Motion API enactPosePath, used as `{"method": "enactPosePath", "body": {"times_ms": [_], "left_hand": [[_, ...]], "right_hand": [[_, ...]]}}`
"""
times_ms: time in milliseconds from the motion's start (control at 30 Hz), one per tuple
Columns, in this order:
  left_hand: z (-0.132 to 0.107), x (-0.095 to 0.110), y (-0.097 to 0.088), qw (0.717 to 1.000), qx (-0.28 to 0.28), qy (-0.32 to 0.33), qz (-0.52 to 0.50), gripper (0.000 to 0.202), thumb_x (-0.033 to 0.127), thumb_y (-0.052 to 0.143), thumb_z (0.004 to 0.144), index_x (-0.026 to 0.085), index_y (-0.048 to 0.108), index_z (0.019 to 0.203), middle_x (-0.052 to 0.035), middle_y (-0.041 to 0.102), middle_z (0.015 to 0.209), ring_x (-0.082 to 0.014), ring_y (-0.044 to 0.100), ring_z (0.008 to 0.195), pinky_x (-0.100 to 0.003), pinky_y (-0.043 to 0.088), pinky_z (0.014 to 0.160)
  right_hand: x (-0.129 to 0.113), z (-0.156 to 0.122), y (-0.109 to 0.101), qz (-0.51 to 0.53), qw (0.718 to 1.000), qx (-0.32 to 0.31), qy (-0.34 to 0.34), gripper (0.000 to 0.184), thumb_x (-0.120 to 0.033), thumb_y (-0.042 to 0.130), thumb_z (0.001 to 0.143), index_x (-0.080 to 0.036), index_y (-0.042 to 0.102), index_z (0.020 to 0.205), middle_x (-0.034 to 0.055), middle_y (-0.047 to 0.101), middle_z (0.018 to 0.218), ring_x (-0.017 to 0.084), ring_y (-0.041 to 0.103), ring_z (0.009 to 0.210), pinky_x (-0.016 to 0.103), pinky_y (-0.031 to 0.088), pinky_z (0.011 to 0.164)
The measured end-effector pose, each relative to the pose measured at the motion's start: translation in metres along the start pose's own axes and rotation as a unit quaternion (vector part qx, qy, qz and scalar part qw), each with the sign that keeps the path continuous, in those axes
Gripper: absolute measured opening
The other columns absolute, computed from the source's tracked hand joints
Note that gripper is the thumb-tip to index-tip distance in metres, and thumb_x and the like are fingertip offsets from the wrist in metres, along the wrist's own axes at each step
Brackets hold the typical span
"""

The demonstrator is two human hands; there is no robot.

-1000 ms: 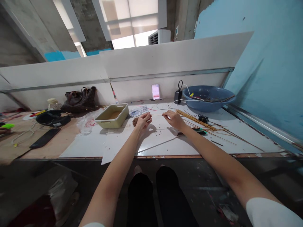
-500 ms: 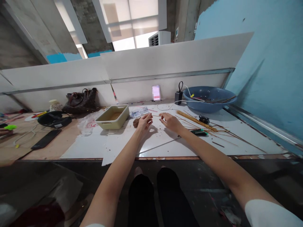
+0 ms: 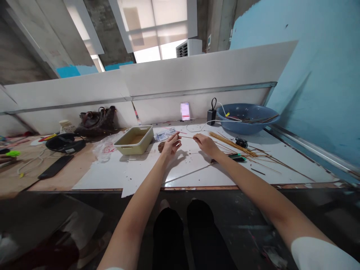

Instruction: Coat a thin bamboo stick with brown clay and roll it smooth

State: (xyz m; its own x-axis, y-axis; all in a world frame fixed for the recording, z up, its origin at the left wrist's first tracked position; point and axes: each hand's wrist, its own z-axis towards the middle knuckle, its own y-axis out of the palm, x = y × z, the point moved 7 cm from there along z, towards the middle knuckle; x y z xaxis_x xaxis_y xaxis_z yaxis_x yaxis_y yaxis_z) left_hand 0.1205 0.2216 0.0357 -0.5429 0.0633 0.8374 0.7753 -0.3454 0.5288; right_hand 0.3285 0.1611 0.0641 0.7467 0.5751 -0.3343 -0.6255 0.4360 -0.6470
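Note:
A thin brown stick stretches between my two hands above the white board. At its left end my left hand pinches it with bent fingers. My right hand has its fingers closed on the other end. Beside my left hand lies a brown lump, partly covered by that hand. Right of my right hand, a loose bundle of thin yellow-brown sticks spreads over the board. A green and black cutter rests close to my right forearm.
A green tub with brownish liquid stands left, near a clear plastic package. A blue basin, a black box and a propped phone are along the back. A brown bag and black phone sit left.
My right hand has shifted slightly right along the stick, away from my left hand, and its fingers have closed more. A longer stretch of stick shows between the hands.

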Motion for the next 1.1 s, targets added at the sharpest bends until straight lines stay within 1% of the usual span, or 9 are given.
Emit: {"method": "enactPosePath", "body": {"times_ms": [100,233,333,433,567,700,800,967,1100], "left_hand": [[0.0,0.002,0.0,1.0,-0.002,0.013,0.011,0.061,0.043,0.107,0.069,0.022,0.083,0.121,-0.0032,0.076,0.098,-0.0103,0.066,0.077,-0.026,0.054,0.078],[0.003,0.002,-0.005,0.998,0.022,0.025,0.06,0.057,0.055,0.106,0.068,0.021,0.084,0.108,-0.0025,0.074,0.093,-0.0092,0.063,0.073,-0.026,0.053,0.076],[0.004,0.0,-0.005,0.996,0.027,0.028,0.082,0.058,0.058,0.105,0.065,0.02,0.085,0.104,-0.0024,0.073,0.091,-0.0096,0.062,0.074,-0.026,0.053,0.077],[0.003,-0.008,0.0,0.993,0.01,0.017,0.116,0.06,0.054,0.108,0.062,0.018,0.087,0.105,-0.0041,0.075,0.089,-0.0115,0.061,0.075,-0.028,0.053,0.076],[0.001,-0.017,0.008,0.988,-0.019,-0.005,0.155,0.057,0.048,0.108,0.062,0.015,0.088,0.105,-0.0076,0.076,0.088,-0.0144,0.062,0.075,-0.031,0.052,0.074],[0.0,-0.01,0.005,0.988,-0.01,0.011,0.154,0.058,0.051,0.106,0.065,0.018,0.088,0.109,-0.0054,0.075,0.091,-0.012,0.062,0.076,-0.029,0.051,0.077],[0.0,-0.007,0.005,0.989,-0.01,0.02,0.149,0.062,0.051,0.106,0.065,0.02,0.086,0.115,-0.0041,0.075,0.092,-0.0108,0.061,0.074,-0.028,0.05,0.075],[0.0,-0.008,0.007,0.987,-0.003,0.028,0.156,0.057,0.052,0.108,0.059,0.017,0.086,0.1,-0.0041,0.074,0.085,-0.012,0.061,0.074,-0.028,0.049,0.073],[0.002,-0.008,0.005,0.985,0.009,0.037,0.167,0.053,0.054,0.106,0.062,0.017,0.084,0.093,-0.0041,0.072,0.082,-0.0135,0.061,0.074,-0.029,0.049,0.073]], "right_hand": [[-0.001,0.0,-0.001,0.003,1.0,0.002,-0.002,0.023,-0.028,0.048,0.114,-0.025,0.07,0.113,0.0098,0.078,0.108,0.029,0.072,0.097,0.039,0.054,0.087],[-0.001,0.0,-0.002,0.009,1.0,0.002,-0.009,0.024,-0.029,0.046,0.115,-0.025,0.071,0.114,0.0085,0.078,0.105,0.027,0.071,0.093,0.038,0.054,0.086],[-0.002,0.0,-0.002,0.012,1.0,0.0,-0.017,0.026,-0.028,0.044,0.116,-0.025,0.071,0.115,0.0076,0.077,0.1,0.025,0.071,0.09,0.037,0.054,0.086],[-0.009,-0.001,0.002,0.012,0.999,-0.007,-0.03,0.027,-0.026,0.045,0.116,-0.025,0.072,0.115,0.008,0.077,0.1,0.026,0.072,0.092,0.038,0.055,0.087],[-0.022,-0.001,0.011,0.009,0.999,-0.018,-0.047,0.025,-0.028,0.048,0.116,-0.025,0.072,0.117,0.0102,0.079,0.111,0.028,0.074,0.103,0.039,0.057,0.092],[-0.023,-0.001,0.012,0.007,0.999,-0.019,-0.048,0.021,-0.026,0.052,0.114,-0.024,0.071,0.125,0.0111,0.08,0.116,0.029,0.074,0.106,0.04,0.057,0.093],[-0.018,-0.002,0.008,0.005,0.999,-0.016,-0.043,0.021,-0.023,0.051,0.113,-0.024,0.071,0.121,0.011,0.079,0.112,0.029,0.074,0.102,0.04,0.057,0.09],[-0.015,-0.003,0.008,0.007,0.999,-0.023,-0.043,0.018,-0.022,0.055,0.111,-0.024,0.072,0.117,0.0095,0.079,0.109,0.027,0.073,0.098,0.038,0.056,0.087],[-0.016,-0.002,0.01,0.009,0.999,-0.025,-0.041,0.016,-0.026,0.058,0.111,-0.024,0.073,0.117,0.0091,0.08,0.108,0.026,0.074,0.096,0.037,0.055,0.086]]}}
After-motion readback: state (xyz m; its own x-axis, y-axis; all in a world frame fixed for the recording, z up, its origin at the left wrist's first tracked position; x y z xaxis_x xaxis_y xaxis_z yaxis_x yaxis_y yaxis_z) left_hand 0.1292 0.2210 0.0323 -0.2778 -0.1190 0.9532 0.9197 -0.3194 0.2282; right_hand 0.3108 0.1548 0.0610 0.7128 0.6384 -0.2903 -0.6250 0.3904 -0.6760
